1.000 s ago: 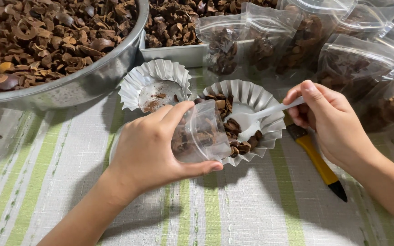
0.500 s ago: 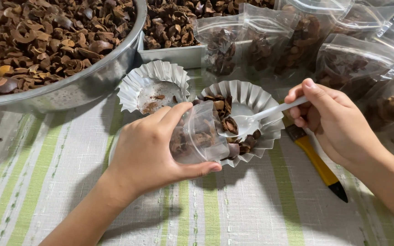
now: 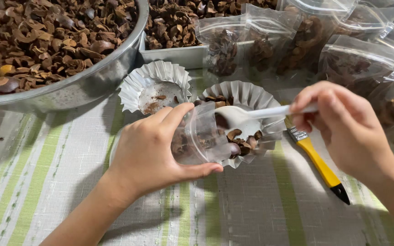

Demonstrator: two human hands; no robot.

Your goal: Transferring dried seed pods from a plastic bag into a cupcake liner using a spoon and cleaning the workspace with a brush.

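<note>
Now the clear plastic bag (image 3: pixel 201 141) sits in the left hand (image 3: pixel 153 152), mouth turned toward the right, thumb under it and fingers over the top, closed around it. Bag is held just above the striped cloth (image 3: pixel 37 182), right against the near edge of a fluted foil cup (image 3: pixel 251 98); some brown shell pieces (image 3: pixel 240 141) show through the plastic and in the cup. Right hand (image 3: pixel 343 125) pinches the handle of a white plastic spoon (image 3: pixel 242 115), fingers closed on it, bowl of the spoon over the cup at the bag's mouth. Cannot tell if the spoon carries anything.

Just left of that cup stands a second foil cup (image 3: pixel 156 89), nearly empty, brown crumbs on its bottom. A yellow-handled brush (image 3: pixel 318 164) lies on the cloth under the right hand, black tip pointing toward the viewer. Behind, a big metal bowl (image 3: pixel 96 79) full of brown shells, a rectangular metal tray (image 3: pixel 174 54) with more beside it. Filled clear bags (image 3: pixel 297 41) are piled at the back right.
</note>
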